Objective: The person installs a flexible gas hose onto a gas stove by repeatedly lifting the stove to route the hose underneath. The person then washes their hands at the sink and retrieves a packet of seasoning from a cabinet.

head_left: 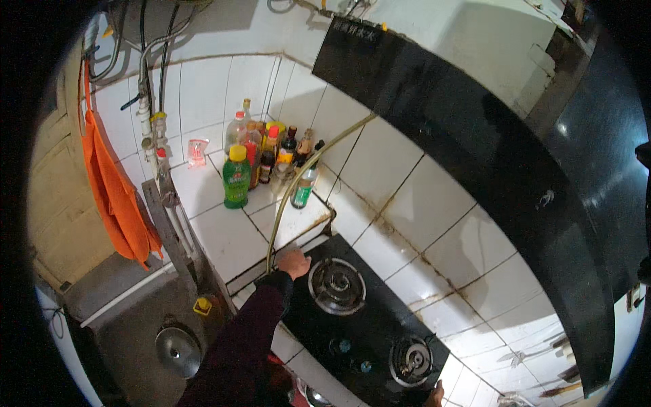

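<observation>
A black two-burner gas stove (367, 317) lies between my hands. My left hand (293, 263), at the end of a dark sleeve, is closed on the stove's left end, its thumb along the top edge. Its other fingers are mostly hidden. At the stove's opposite end, near the lower edge of the view, part of my right hand (435, 395) shows, fingers against the corner. The larger burner (337, 286) is close to my left hand; the smaller burner (411, 361) is nearer my right. A yellowish hose (288, 197) runs down the wall to beside my left wrist.
Sauce bottles and a green bottle with a yellow cap (237, 180) stand on the white tiled ledge (227, 234). A black range hood (468, 115) overhangs the stove. An orange apron (115, 193) hangs at left. On the floor lies a round metal lid (178, 351).
</observation>
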Motion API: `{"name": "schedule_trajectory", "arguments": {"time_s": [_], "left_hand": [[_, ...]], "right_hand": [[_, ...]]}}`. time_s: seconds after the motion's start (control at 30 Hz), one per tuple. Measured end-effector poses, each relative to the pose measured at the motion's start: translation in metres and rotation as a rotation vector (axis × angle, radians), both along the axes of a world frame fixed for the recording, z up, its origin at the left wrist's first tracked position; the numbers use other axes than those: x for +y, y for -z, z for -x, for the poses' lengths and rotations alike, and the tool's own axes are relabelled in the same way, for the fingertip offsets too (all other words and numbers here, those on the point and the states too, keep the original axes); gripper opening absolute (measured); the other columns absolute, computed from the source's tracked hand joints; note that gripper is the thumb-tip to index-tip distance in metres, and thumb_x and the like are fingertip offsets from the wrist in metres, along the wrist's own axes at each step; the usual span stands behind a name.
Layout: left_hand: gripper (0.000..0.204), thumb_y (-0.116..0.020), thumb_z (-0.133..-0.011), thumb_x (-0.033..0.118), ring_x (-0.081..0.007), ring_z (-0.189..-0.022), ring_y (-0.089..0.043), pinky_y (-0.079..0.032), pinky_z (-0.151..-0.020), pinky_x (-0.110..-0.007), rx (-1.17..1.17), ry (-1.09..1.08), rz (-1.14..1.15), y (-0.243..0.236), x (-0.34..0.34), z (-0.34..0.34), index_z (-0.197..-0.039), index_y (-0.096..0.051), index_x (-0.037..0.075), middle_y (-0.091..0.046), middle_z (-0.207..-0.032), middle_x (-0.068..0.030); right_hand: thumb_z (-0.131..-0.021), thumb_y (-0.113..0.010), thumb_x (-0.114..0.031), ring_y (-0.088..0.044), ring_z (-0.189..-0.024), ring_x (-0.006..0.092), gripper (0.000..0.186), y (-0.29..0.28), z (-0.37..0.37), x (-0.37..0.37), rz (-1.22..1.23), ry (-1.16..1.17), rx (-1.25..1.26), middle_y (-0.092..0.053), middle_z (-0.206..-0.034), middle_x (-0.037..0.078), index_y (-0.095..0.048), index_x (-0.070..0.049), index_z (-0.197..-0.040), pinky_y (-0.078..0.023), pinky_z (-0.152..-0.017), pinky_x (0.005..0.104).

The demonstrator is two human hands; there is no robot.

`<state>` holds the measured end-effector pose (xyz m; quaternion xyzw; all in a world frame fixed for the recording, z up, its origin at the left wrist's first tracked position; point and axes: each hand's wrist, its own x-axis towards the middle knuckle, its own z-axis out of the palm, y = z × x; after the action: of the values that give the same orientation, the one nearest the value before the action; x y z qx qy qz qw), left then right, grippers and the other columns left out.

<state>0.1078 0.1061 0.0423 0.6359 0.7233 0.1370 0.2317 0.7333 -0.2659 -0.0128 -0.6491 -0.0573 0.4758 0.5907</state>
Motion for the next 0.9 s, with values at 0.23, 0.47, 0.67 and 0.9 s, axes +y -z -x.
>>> {"name": "schedule_trajectory", "arguments": {"time_s": [0.23, 0.47, 0.67, 0.9], "left_hand": [[0.038, -0.053, -0.101, 0.030, -0.0383, -0.081, -0.061, -0.046, -0.070, -0.055, -0.196, -0.022, 0.033, 0.049, 0.042, 0.002, -0.082, -0.065, -0.001, -0.064, -0.086, -0.0210], [0.030, -0.061, -0.098, 0.011, -0.0252, -0.059, -0.035, -0.031, -0.059, -0.048, 0.087, 0.300, -0.602, 0.010, -0.018, 0.023, -0.073, -0.048, 0.005, -0.030, -0.062, -0.0103], [0.029, -0.077, -0.090, 0.026, -0.0194, -0.070, -0.057, -0.045, -0.062, -0.041, -1.103, -0.355, 0.073, -0.104, -0.108, 0.032, -0.092, -0.073, -0.003, -0.065, -0.079, -0.0054], [0.028, -0.074, -0.091, 0.020, -0.0194, -0.079, -0.066, -0.052, -0.067, -0.034, -1.263, -0.527, 0.066, -0.119, -0.227, 0.060, -0.102, -0.071, -0.006, -0.072, -0.090, -0.0091]], "right_hand": [[-0.105, -0.049, -0.042, -0.062, -0.070, 0.0210, 0.044, -0.023, 0.024, 0.024, 0.097, 0.023, -0.206, -0.068, -0.085, 0.007, -0.068, -0.003, -0.105, -0.051, -0.066, 0.0353], [-0.105, -0.049, -0.039, -0.063, -0.073, 0.0223, 0.044, -0.045, 0.034, 0.027, 0.099, 0.020, -0.267, -0.069, -0.089, 0.009, -0.068, 0.000, -0.107, -0.051, -0.068, 0.0373], [-0.106, -0.050, -0.037, -0.064, -0.075, 0.0235, 0.044, -0.048, 0.026, 0.010, 0.087, 0.034, -0.310, -0.070, -0.093, 0.011, -0.068, 0.003, -0.108, -0.052, -0.071, 0.0389], [-0.106, -0.050, -0.034, -0.065, -0.078, 0.0249, 0.043, -0.022, -0.014, -0.034, 0.012, 0.060, -0.402, -0.071, -0.097, 0.013, -0.068, 0.005, -0.110, -0.053, -0.074, 0.0408]]}}
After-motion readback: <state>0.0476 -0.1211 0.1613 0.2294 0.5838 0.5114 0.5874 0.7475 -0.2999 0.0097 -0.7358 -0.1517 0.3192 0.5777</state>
